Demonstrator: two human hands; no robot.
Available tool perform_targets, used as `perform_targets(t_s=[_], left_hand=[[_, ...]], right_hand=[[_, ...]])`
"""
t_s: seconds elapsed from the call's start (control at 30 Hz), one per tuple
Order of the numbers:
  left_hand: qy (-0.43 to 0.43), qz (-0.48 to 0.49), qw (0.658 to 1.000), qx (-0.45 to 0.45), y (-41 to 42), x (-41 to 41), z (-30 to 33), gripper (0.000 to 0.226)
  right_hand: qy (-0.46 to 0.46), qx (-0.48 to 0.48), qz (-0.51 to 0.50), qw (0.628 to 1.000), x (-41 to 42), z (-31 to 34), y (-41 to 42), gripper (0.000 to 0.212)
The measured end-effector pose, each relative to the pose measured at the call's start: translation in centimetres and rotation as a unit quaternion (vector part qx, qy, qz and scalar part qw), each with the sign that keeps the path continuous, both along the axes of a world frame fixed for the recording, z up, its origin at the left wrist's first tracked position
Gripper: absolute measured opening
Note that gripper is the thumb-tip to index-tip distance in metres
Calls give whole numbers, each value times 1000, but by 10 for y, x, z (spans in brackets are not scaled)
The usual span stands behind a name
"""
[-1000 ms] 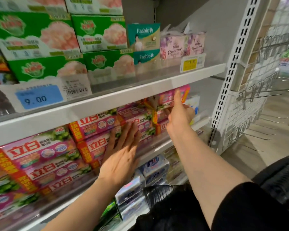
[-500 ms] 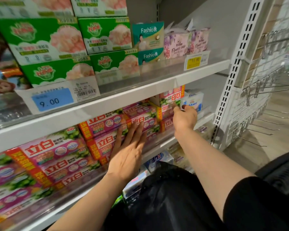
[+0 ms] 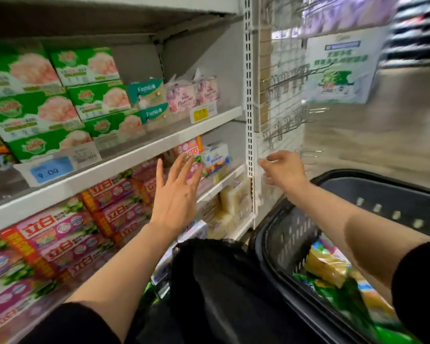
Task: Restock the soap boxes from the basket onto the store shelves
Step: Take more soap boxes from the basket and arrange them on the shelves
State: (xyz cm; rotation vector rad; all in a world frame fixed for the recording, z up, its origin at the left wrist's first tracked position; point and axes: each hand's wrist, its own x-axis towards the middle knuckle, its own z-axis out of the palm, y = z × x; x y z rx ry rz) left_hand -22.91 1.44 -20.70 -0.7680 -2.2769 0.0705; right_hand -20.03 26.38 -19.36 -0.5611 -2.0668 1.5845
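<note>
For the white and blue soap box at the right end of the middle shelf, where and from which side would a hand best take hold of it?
Judging by its pose, the white and blue soap box is best pinched across its top and bottom faces, coming from the open front of the shelf. Its left side sits against the pink boxes, so the side faces are poorly reachable. The right hand is nearer.

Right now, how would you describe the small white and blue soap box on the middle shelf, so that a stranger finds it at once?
Start at the white perforated metal upright at the shelving's right end. Follow the middle shelf, below the yellow price tag, to its right end. There sits the small white and blue soap box, beside the pink and red boxes; it is the only white one in that row.
</note>
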Motion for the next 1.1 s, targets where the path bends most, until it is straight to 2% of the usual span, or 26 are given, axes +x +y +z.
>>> perform_targets(t_s=[0.1,0.27,0.37,0.5,0.57,0.67,0.77,0.83,0.93,1.0,1.1], left_hand=[[-20,-56,998,25,41,18,11,58],[-92,-169,981,-15,119,46,17,63],[-130,-248,958,-59,165,69,9,66],[-171,-319,925,-113,220,88,-21,69],[-199,-320,916,-136,243,95,-41,71],[-251,-305,902,-176,269,100,-71,72],[-304,-291,881,-216,286,101,-96,76],[-327,-274,871,-244,292,100,-106,80],[-344,-252,858,-285,296,96,-113,80],[-345,-254,856,-290,299,93,-115,82],[-342,-263,860,-273,305,93,-120,81]], right_hand=[[-20,58,28,998,50,0,37,31],[-93,153,5,984,133,-23,100,18],[-142,158,-23,977,175,-47,134,34],[-187,123,-63,973,215,-78,170,33],[-219,128,-76,964,226,-96,183,29],[-320,150,-55,934,237,-117,190,34],[-384,108,-13,917,242,-121,194,48],[-388,37,33,920,244,-120,196,60],[-384,7,93,918,246,-122,198,55],[-377,15,86,922,245,-127,199,62],[-351,-22,74,933,242,-136,199,77]])
